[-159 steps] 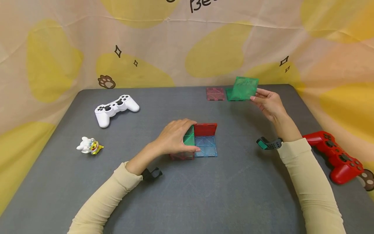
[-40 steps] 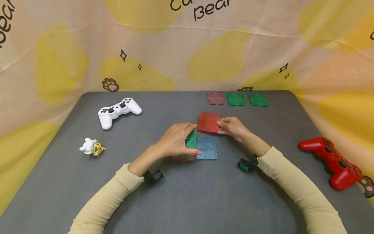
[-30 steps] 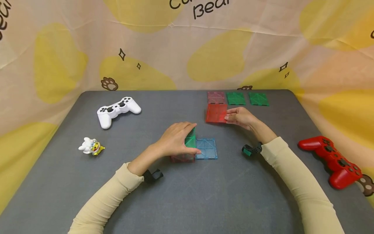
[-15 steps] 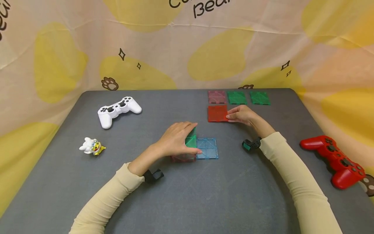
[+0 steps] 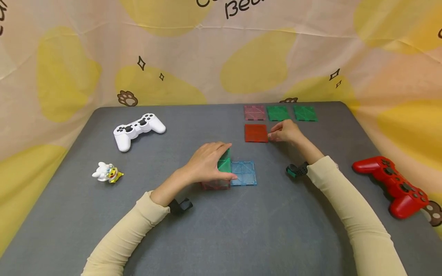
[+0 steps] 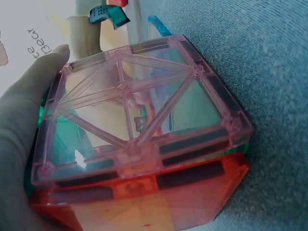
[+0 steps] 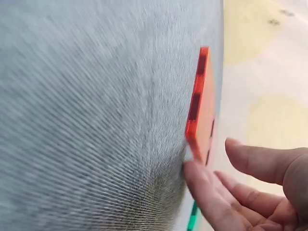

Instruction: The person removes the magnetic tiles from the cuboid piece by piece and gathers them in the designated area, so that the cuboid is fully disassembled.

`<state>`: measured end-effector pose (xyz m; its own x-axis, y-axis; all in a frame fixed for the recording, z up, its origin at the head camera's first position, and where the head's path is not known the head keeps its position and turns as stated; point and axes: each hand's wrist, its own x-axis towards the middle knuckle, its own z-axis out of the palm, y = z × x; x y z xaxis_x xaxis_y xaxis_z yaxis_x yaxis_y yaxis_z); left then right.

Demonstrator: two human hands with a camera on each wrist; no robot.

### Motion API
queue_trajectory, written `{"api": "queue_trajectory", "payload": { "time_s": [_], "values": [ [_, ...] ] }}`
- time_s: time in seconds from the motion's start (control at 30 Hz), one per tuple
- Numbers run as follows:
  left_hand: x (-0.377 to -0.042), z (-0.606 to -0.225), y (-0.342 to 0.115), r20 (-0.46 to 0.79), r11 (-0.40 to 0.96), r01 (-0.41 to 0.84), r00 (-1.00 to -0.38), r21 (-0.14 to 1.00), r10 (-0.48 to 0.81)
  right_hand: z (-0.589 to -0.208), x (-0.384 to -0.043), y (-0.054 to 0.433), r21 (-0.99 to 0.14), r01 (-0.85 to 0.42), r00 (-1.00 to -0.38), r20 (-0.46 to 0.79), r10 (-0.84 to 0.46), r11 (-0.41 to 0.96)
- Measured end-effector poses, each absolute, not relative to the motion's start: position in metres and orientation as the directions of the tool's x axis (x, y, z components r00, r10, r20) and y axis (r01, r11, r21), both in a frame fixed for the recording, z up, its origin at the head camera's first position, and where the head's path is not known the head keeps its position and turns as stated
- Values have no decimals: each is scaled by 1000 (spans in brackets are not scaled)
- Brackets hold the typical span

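Note:
My left hand (image 5: 207, 163) grips a box built of magnetic tiles (image 6: 139, 101), thumb and fingers spread round it. Pink, red and green see-through walls show in the left wrist view; the hand hides part of the box. Flat against its right side lies a blue magnetic tile (image 5: 243, 173). Farther back, a red magnetic tile (image 5: 256, 133) lies on the table. My right hand (image 5: 284, 131) is at that tile's right edge, fingertips close to its corner. In the right wrist view the thumb stands apart from the red tile, and nothing is pinched.
At the table's back edge lie a pink tile (image 5: 254, 113) and two green tiles, one (image 5: 278, 113) beside the other (image 5: 305, 113). A white game controller (image 5: 139, 130) and a small figurine (image 5: 107, 172) are at left; a red controller (image 5: 391, 186) is at right.
My right hand laid a green tile at the back, then carried the red tile from behind the blue one to a spot before the pink tile and let go. The left hand stayed put.

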<state>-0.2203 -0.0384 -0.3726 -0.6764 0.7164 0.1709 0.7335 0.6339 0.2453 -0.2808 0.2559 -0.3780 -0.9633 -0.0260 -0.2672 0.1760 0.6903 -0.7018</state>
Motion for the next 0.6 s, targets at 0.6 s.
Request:
{"api": "queue_trajectory", "payload": {
  "time_s": [0.6],
  "values": [
    [-221,-366,-37,124,642,713,-691,283,713,-380,-196,185,-466,-411,-833,-158,-530,784]
  ]
}}
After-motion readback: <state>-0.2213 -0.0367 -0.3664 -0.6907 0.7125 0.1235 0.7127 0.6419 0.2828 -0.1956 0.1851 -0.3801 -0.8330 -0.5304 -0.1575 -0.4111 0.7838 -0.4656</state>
